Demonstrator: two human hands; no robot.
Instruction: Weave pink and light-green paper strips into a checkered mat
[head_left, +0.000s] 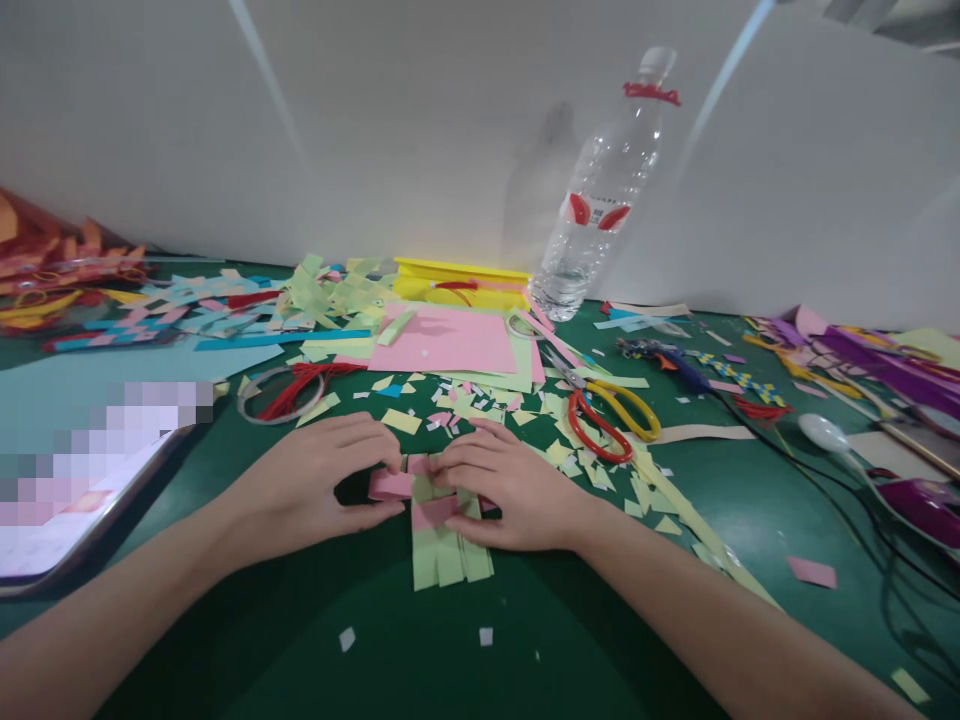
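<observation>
Head view: left hand pinches a pink paper strip; right hand partly hides the green-and-pink paper weave it grasps

I can make out no words or numbers for certain. The label on the clear plastic bottle bears tiny dark print between two red shapes, too small for me to read; the pixelated phone screen on my left gives nothing legible either.
</observation>
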